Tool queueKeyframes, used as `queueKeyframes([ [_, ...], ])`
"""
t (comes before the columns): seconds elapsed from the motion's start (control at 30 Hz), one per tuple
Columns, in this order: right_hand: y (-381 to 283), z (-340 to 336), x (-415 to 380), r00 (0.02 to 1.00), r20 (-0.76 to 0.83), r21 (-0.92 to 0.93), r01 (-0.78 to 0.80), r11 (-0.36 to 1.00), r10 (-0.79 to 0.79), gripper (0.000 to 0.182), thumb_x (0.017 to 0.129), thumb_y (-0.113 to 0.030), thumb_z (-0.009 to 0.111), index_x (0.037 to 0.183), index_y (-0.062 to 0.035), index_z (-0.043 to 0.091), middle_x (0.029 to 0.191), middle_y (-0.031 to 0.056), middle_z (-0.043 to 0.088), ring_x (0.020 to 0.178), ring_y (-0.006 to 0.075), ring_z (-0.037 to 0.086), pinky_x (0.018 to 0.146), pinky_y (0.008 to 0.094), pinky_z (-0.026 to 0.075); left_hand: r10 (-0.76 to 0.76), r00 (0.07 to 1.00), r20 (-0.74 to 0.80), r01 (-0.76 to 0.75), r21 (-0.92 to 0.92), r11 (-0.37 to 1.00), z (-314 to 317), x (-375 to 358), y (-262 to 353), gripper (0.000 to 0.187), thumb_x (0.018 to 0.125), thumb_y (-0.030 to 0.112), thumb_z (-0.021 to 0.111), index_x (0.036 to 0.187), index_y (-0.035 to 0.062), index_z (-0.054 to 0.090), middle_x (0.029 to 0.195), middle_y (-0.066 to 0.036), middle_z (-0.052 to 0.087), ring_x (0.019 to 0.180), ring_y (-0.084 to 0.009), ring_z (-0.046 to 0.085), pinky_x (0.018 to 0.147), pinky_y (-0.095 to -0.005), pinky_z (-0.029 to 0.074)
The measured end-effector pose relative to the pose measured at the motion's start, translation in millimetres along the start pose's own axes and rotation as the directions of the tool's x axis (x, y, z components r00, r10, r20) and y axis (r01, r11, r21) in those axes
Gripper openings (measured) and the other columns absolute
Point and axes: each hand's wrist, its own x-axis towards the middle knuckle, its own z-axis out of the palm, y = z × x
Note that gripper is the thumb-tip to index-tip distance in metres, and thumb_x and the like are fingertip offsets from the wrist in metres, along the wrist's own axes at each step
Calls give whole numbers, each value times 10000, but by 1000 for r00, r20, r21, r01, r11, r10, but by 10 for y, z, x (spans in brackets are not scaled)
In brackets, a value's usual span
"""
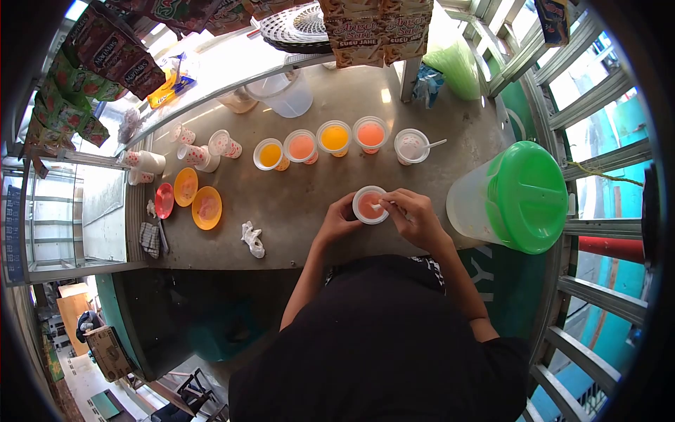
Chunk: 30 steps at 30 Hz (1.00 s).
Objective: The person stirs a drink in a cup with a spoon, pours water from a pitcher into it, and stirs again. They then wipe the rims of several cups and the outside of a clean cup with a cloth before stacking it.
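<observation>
A plastic cup [366,217] of pink drink stands near the table's front edge. Curled around its left side, my left hand [339,220] grips it. My right hand [418,218] is closed in a pinch on a white plastic spoon [377,207], whose lower end dips into the pink drink. Behind this cup runs a row of similar cups, including an orange drink [270,155], a pink drink [301,145], another orange drink [334,136] and another pink drink [370,133]. To their right, one more cup [408,144] has a white spoon [436,144] leaning in it.
A large clear jar with a green lid [531,197] stands at right. On the left are orange plates [207,219], a red dish [164,201], stacked paper cups [207,158] and a crumpled white tissue [252,239]. A clear tub [288,98] sits behind; sachets [380,35] hang above.
</observation>
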Motion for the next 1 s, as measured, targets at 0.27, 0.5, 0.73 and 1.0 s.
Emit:
queueKeyframes([
  [0.27, 126, 44, -36, 980, -144, -80, 125, 989, -135, 120, 872, 1, 629, 986, 24, 655, 892, 155, 670, 740, 260, 648, 662, 323, 507, -1, 1000, -27, -1, -54, 999, 38, 1, 53, 668, 714, 120, 806, 1308, -4, 526, 1243, -80, 612, 1146, -160, 581, 1001, -339, 445],
  [0.5, 119, 89, -126, 970, -184, 99, -145, 985, 161, 93, 889, -25, 627, 958, 29, 658, 842, 156, 657, 712, 227, 657, 624, 310, 499, -17, 1000, -12, 17, -29, 999, 19, 0, 20, 659, 734, 2, 760, 1331, -42, 485, 1282, -94, 578, 1185, -170, 552, 1048, -331, 416],
  [0.73, -56, 36, -246, 942, -335, 28, 2, 1000, 8, 92, 863, 2, 635, 954, 17, 640, 860, 147, 649, 726, 225, 648, 630, 313, 499, -9, 1000, -6, 9, -35, 999, 5, 16, -3, 698, 709, -12, 774, 1339, -37, 478, 1288, -88, 574, 1192, -167, 545, 1048, -330, 417],
  [1.0, 68, 181, -218, 976, -151, -157, 134, 979, -158, 152, 839, 46, 608, 987, 15, 623, 928, 163, 639, 790, 314, 628, 696, 374, 510, 76, 986, -147, -82, -37, 996, 264, 21, 198, 781, 664, 50, 842, 1355, 10, 479, 1318, -108, 561, 1233, -190, 525, 1059, -347, 415],
])
